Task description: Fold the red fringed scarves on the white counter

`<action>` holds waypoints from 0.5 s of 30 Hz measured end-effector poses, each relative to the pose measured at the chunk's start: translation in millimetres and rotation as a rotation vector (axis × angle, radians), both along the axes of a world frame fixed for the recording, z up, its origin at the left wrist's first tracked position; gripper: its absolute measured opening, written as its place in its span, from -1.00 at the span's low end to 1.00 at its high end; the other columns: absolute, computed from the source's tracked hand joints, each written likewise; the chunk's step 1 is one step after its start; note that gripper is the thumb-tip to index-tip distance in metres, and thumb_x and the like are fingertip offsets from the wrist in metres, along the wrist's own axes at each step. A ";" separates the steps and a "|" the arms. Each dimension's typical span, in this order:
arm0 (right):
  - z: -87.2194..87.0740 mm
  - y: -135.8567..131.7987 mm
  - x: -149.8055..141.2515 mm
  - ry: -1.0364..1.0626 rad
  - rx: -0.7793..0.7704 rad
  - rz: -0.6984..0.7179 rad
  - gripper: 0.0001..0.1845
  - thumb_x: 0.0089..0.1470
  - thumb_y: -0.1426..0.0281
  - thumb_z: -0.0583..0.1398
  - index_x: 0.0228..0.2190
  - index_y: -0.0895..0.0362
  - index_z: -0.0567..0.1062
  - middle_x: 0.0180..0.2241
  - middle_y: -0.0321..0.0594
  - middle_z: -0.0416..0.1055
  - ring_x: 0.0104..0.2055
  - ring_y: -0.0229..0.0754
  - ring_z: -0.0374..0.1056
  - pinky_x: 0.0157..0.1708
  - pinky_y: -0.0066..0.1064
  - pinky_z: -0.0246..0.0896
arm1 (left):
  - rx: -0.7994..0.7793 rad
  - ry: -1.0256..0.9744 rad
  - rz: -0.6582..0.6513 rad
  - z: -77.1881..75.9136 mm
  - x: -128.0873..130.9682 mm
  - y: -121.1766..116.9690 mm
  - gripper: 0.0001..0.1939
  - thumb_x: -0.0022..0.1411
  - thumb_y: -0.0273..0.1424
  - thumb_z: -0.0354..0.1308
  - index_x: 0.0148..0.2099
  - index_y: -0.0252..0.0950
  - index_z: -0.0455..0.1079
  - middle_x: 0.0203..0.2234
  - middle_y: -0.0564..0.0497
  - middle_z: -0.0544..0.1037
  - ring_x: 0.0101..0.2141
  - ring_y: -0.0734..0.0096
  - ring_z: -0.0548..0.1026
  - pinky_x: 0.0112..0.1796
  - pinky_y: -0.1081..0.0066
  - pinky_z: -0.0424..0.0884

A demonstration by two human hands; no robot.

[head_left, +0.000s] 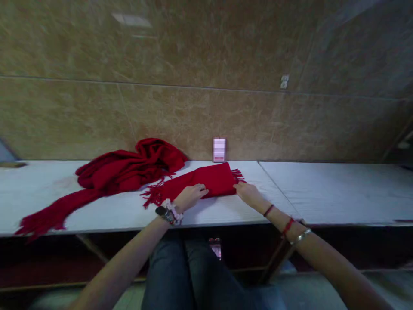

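Note:
A red fringed scarf (211,178) lies folded into a flat strip on the white table, with tassels showing at both ends. At its near edge, left of the middle, my left hand (190,197) is closed on the cloth, fingers together. My right hand (250,193) pinches the near right corner beside the short tassels. The fingertips of both hands are partly hidden. Left of the folded piece, a second red scarf (119,172) lies in a loose heap, one fringed end trailing to the table's front edge.
A phone with a lit screen (219,150) leans against the tan marbled wall (206,107) behind the table. The white table (338,193) has a seam right of my right hand. Another lit device (215,249) shows below the front edge, near my legs.

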State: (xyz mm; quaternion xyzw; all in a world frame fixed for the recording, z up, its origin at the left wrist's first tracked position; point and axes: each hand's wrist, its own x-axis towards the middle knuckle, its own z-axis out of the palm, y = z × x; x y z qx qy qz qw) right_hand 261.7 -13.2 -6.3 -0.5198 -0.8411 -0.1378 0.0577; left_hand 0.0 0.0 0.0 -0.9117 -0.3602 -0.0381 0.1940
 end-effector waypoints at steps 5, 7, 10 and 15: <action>6.2 4.7 5.6 -0.037 0.116 0.107 -0.74 0.14 0.52 -0.03 -0.21 0.20 0.41 -0.28 -0.09 0.39 -0.26 -0.19 0.31 -0.29 -0.43 0.16 | 0.058 -0.060 0.014 1.2 -4.3 -1.9 -0.68 0.20 -0.60 -0.07 -0.03 -0.28 0.34 -0.19 -0.08 0.43 -0.19 0.34 0.40 -0.27 0.42 0.36; 5.1 7.0 7.8 -0.058 0.165 0.148 -0.74 0.14 0.53 -0.03 -0.21 0.21 0.41 -0.28 -0.08 0.39 -0.25 -0.18 0.30 -0.28 -0.42 0.15 | 0.054 -0.083 -0.001 0.5 -4.7 -3.8 -0.70 0.20 -0.60 -0.07 -0.07 -0.28 0.36 -0.20 -0.08 0.43 -0.19 0.34 0.39 -0.24 0.40 0.35; -3.1 8.9 10.6 -0.097 0.154 0.183 -0.74 0.13 0.55 -0.02 -0.20 0.21 0.41 -0.31 -0.10 0.39 -0.28 -0.19 0.30 -0.32 -0.43 0.16 | 0.019 -0.097 -0.004 -5.7 -6.3 -7.6 -0.67 0.18 -0.62 -0.07 -0.05 -0.27 0.35 -0.21 -0.07 0.42 -0.19 0.35 0.38 -0.22 0.41 0.34; -14.6 7.9 14.0 -0.024 0.114 0.149 -0.73 0.12 0.55 -0.02 -0.23 0.19 0.43 -0.34 -0.12 0.40 -0.32 -0.22 0.31 -0.34 -0.44 0.17 | -0.086 -0.192 -0.001 -12.6 -15.8 -9.1 -0.57 0.12 -0.67 -0.09 0.01 -0.28 0.32 -0.18 -0.08 0.41 -0.17 0.36 0.37 -0.15 0.38 0.32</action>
